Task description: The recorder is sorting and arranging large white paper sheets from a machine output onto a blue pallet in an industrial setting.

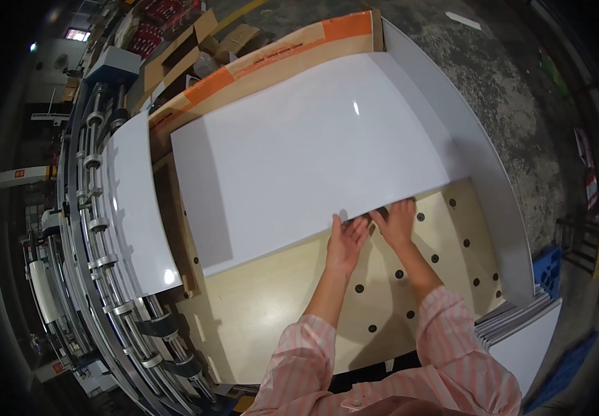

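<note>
Left hand and right hand grip the near edge of a large, glossy white sheet.

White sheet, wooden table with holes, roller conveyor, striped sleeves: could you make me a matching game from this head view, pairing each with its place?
Things:
1. large white sheet
2. wooden table
3. roller conveyor
4. stack of white sheets

Places:
A. far left, curving down the picture
B. lower right, past the table's corner
C. under the sheet, dotted with dark holes
D. its near edge touched by the left hand and right hand

Pairs: 1-D, 2-C, 3-A, 4-B
</note>
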`<state>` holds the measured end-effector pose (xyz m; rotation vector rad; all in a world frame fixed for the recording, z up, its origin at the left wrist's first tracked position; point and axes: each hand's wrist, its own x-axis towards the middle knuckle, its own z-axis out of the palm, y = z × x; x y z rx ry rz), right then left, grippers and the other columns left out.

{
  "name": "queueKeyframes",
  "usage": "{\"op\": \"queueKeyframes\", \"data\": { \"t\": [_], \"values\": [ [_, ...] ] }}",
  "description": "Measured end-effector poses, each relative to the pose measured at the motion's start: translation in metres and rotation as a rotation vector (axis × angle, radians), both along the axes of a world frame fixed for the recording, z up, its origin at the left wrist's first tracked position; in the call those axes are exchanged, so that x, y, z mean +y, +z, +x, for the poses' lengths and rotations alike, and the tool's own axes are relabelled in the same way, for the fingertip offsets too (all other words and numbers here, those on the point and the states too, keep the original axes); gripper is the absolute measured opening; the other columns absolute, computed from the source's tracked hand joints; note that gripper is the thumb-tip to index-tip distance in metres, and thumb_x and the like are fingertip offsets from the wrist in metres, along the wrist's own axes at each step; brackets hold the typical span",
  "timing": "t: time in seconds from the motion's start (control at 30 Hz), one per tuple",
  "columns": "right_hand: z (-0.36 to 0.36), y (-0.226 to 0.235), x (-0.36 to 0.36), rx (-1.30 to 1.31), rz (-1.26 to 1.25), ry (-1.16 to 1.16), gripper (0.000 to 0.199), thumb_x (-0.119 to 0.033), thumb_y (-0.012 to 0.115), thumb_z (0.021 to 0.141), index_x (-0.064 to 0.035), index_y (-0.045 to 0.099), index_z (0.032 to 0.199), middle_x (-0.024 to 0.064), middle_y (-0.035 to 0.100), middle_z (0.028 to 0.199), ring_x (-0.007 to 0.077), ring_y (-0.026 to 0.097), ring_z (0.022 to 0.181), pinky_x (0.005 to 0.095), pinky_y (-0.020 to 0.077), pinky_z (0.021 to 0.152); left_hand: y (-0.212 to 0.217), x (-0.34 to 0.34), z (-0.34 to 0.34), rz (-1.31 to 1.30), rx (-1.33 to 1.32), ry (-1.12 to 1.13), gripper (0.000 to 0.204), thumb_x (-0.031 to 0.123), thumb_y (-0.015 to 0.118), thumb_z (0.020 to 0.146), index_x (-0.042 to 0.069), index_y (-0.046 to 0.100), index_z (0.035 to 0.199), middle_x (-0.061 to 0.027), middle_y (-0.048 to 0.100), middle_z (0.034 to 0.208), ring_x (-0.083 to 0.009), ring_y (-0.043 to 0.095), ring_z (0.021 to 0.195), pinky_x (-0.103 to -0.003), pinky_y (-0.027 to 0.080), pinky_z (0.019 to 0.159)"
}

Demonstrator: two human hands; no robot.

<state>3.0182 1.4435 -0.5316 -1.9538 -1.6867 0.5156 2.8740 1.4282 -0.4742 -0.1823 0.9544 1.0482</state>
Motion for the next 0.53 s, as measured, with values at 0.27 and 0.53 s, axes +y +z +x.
{"op": "queueKeyframes", "data": {
  "t": [0.27, 0.53],
  "values": [
    [0.093, 0.07, -0.187, -0.195, -0.246, 0.138, 0.066, -0.025, 0.056, 0.073, 0.004, 0.027, 0.125, 0.0241, 0.03, 0.126, 0.04, 0.025, 0.118, 0.0507, 0.0166, 0.098, 0.051, -0.179, -0.13, 0.117, 1.249, -0.245, 0.036, 0.01, 0.053, 0.082, -0.003, 0.043, 0.114, -0.0142, 0.049, 0.11, -0.0226, 0.048, 0.1, -0.031, 0.039, 0.085],
    [0.109, 0.064, -0.243, -0.31, -0.424, 0.166, 0.07, -0.031, 0.057, 0.071, -0.0021, 0.027, 0.127, 0.0177, 0.022, 0.135, 0.0358, 0.016, 0.125, 0.0506, 0.0126, 0.1, 0.065, -0.289, -0.188, 0.131, 2.216, -0.87, 0.067, 0.016, 0.061, 0.069, -0.001, 0.028, 0.125, -0.0245, 0.032, 0.127, -0.0417, 0.029, 0.115, -0.051, 0.025, 0.095]
  ]
}}
